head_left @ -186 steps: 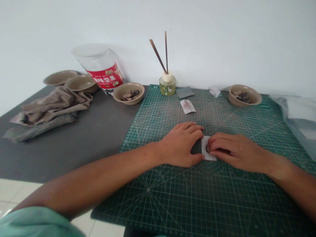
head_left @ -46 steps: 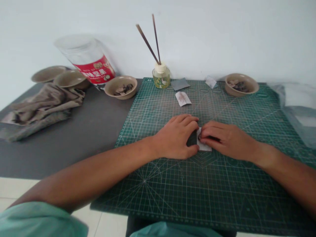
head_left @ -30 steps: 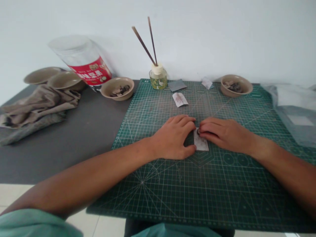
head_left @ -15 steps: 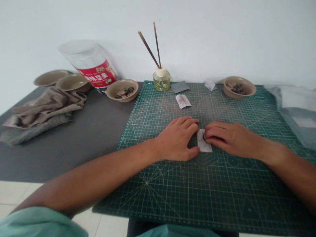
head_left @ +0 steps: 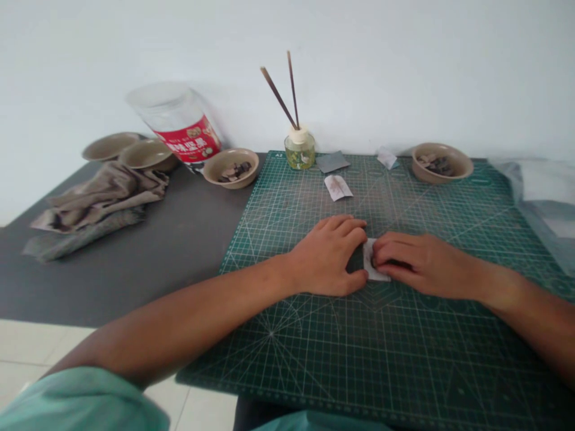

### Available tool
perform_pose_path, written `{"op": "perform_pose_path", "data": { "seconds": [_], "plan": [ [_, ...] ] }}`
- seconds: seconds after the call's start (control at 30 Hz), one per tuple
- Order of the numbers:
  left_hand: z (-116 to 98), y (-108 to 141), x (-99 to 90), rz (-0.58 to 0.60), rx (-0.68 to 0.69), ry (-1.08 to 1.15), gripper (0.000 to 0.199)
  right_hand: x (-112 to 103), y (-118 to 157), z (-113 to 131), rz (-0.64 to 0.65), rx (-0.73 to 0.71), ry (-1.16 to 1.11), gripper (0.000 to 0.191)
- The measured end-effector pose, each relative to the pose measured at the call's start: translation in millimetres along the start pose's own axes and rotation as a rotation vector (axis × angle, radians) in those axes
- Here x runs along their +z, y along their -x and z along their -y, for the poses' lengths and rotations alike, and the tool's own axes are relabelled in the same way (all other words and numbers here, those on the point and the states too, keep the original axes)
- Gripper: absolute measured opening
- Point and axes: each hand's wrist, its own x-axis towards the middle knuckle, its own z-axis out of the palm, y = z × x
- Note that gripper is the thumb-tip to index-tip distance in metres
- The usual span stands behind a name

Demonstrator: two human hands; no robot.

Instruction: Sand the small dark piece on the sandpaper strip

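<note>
On the green mat [head_left: 336,359], the spread left hand [head_left: 330,257] braces a pale sheet [head_left: 368,254], apparently against sliding, while the right hand [head_left: 431,263] pinches a mostly hidden dark piece [head_left: 373,263] on it, a bowl [head_left: 433,177] sitting presumably out of the way near the mat's far right corner.

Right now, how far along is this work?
Done: no piece is identifiably finished. In hand: the right hand grips a small dark piece against the white sheet, whose edge the left hand holds. Remaining: pieces sit in the jar-side bowl and right bowl; which need work is unclear.
</note>
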Motion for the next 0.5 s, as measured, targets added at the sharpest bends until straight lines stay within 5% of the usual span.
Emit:
{"op": "perform_pose_path", "data": {
  "seconds": [0.17,0.37,0.5],
  "plan": [
    [0.2,-0.4,0.2,-0.008,0.002,-0.014,0.050,2.3,-4.8,-7.8,-0.086,0.047,0.174,0.016],
    [-1.5,0.1,-0.5,0.006,-0.009,-0.016,0.052,-2.8,1.1,-0.7,0.017,-0.010,0.021,0.015],
    [-0.8,0.1,0.1,-0.001,-0.002,-0.010,0.050,5.3,-1.6,-2.1,-0.053,-0.001,0.134,0.016]
  ]
}}
